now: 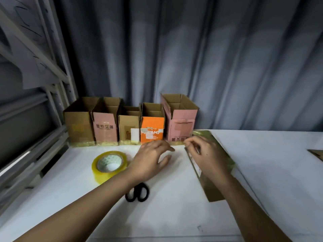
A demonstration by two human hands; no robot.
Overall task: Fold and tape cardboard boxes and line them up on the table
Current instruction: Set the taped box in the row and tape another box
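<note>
5 taped boxes [129, 119] line the surface's [174, 215] back edge w/ tops open, while left hand [150, 161] hovers loose, holding nothing, and right hand's [208, 156] fingers pinch the flat cardboard [213, 189], prob. to start folding it.

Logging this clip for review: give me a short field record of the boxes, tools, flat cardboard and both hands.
boxes in row: five, upright, tops open, at the table's far edge, from the brown box to the tall pink box
tape roll: on the table, left of left hand
scissors: partly under left forearm
flat cardboard: lying under right hand
left hand: fingers spread, holding nothing
right hand: fingers curled at the cardboard's far end; grip blurred
</note>
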